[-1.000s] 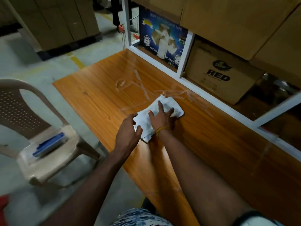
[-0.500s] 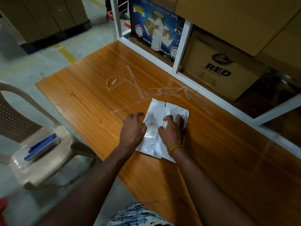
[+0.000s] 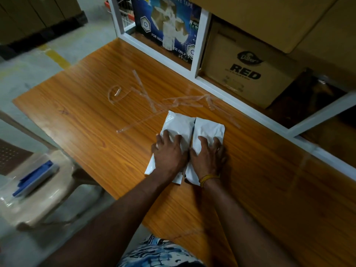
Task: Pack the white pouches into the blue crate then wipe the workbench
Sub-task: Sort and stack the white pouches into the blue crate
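Looking down at an orange wood-grain table that runs along a white-framed shelf packed with cardboard. One brown box in the shelf reads "RED", and next to it sits a blue box with white print. Strips of clear tape lie stuck and curled across the tabletop, just beyond our hands. Off the table's left edge is a beige plastic chair on a grey concrete floor with a yellow line painted on it; something blue and flat lies on the seat, too blurry for us to say what it is.

Both our bare forearms reach forward from the bottom of the frame, nearly parallel, wrists close together. Two white pouches lie side by side on the table, long edges touching. Our left hand lies palm down on the left pouch, fingers spread and only slightly bent, pressing it flat rather than gripping. Our right hand does the same on the right pouch, fingers spread over its near half, with a yellow band round the wrist. The far ends of both pouches stick out past our fingertips toward the tape.
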`<state>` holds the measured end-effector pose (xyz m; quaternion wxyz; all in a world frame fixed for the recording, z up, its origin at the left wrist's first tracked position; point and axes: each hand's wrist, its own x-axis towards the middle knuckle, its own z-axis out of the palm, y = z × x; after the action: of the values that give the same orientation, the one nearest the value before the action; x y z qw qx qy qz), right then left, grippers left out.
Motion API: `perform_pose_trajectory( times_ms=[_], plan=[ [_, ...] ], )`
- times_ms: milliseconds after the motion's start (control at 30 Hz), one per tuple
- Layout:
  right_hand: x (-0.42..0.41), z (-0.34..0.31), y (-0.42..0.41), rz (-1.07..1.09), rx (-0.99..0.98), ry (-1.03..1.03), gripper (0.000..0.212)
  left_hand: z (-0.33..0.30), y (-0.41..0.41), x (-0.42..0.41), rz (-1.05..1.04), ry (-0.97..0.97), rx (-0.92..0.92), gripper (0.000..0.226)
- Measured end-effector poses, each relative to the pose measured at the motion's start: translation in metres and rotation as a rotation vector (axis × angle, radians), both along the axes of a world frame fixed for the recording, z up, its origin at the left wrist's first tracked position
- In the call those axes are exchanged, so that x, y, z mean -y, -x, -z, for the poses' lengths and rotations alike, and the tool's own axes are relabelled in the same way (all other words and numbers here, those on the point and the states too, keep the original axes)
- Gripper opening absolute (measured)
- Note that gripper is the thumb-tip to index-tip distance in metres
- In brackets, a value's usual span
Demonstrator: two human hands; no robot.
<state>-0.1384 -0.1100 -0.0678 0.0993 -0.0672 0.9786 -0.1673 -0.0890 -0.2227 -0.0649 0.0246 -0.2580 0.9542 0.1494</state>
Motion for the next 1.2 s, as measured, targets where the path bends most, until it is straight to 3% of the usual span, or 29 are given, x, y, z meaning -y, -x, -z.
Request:
perform_pose_trajectory(
  times_ms=[167,333,533,767,1000,1200],
  plan=[
    [-0.007,0.004,-0.003,0.014,-0.021,-0.032,0.053,0.001,0.004,0.002,0.002,0.012,0.014,0.068],
    [-0.004,0.002,0.001,-0.032,-0.048,-0.046,0.045,-0.002,0.003,0.0,0.021,0.058,-0.017,0.057],
    [-0.006,0.004,-0.001,-0.025,-0.075,0.169,0.025,-0.006,-0.002,0.009,0.021,-0.018,-0.045,0.049],
    [-0.021,-0.014,-0.029,0.051,-0.186,0.415,0.021,-0.031,-0.041,0.013,-0.011,-0.201,-0.292,0.047],
    [-0.041,-0.076,-0.097,0.102,-0.396,0.449,0.025,-0.065,-0.096,0.001,0.025,-0.277,-0.457,0.047],
    [-0.063,-0.113,-0.179,0.128,-0.457,0.475,0.026,-0.106,-0.166,-0.016,0.064,-0.348,-0.583,0.048]
  ],
)
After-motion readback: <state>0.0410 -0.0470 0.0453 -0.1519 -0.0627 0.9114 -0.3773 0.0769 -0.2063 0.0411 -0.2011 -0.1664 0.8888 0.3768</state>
